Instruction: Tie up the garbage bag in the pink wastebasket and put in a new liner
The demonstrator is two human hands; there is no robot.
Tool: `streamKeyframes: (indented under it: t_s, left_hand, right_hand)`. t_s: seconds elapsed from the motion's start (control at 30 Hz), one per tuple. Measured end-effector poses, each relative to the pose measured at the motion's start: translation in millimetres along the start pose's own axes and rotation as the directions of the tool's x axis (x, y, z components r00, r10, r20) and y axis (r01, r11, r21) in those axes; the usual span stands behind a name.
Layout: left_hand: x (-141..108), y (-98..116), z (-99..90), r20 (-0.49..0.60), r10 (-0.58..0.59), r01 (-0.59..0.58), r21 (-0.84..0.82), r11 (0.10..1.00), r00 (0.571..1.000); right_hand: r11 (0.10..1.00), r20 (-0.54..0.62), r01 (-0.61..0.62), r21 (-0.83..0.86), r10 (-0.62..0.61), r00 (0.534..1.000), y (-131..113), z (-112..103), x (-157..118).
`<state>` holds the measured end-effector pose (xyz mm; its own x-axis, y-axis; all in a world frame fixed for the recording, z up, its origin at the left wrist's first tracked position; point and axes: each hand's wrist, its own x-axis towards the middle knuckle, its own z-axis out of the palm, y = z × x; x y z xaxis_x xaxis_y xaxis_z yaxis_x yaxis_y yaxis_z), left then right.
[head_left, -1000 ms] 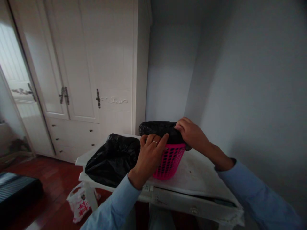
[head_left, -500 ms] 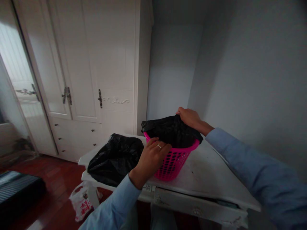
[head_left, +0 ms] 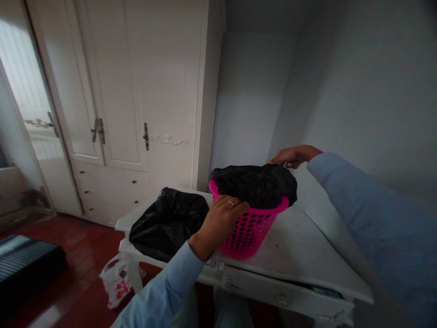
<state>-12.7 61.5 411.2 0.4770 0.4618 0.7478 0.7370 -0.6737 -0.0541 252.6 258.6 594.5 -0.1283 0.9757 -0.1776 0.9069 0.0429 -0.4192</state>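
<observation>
A pink plastic basket (head_left: 249, 232) with a perforated wall stands on the white desk, tilted slightly. A black garbage bag (head_left: 256, 184) lines it and hangs over its far and right rim. My left hand (head_left: 218, 223), wearing a ring, is closed over the near left rim, its fingertips reaching inside. At the far right, my right hand (head_left: 295, 156) has its fingers curled at the bag's upper edge, closed on the bag; its fingertips are partly hidden. A second, crumpled black garbage bag (head_left: 170, 223) lies on the desk left of the basket.
The white desk (head_left: 300, 246) has a drawer (head_left: 269, 291) slightly ajar at its front. A white plastic bag with red print (head_left: 118, 280) hangs or stands by its left leg. A white wardrobe (head_left: 167, 91) rises behind, and a dark ridged case (head_left: 27, 264) lies on the red floor.
My right hand has moved right and away along the far rim, and the bag there now bulges over the rim. My left hand stays on the near rim.
</observation>
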Motion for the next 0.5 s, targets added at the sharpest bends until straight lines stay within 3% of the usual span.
streamKeyframes:
  t_s: [0.1,0.2,0.3,0.4,0.5]
  left_hand:
    - [5,1,-4.5,0.052,-0.025,0.026,-0.030,0.999,0.998]
    - [9,-3,-13.4,0.107,-0.028,0.037,-0.085,0.996,0.994]
    - [14,-7,-20.6,0.095,0.001,0.010,-0.118,0.993,0.996]
    - [20,-1,-21.7,0.059,0.038,-0.032,-0.103,0.994,0.998]
    - [28,15,-16.8,0.085,0.072,-0.064,-0.096,0.993,0.994]
  right_hand:
    - [0.975,0.107,-0.216,0.051,0.209,0.972,13,-7,-10]
    - [0.957,0.144,-0.231,0.174,0.207,0.968,44,4,-17]
    - [0.918,0.230,-0.257,0.303,0.192,0.954,91,32,-19]
    - [0.854,0.382,-0.415,0.313,0.287,0.878,138,72,-17]
    - [0.782,0.461,-0.459,0.421,0.252,0.851,162,113,-14]
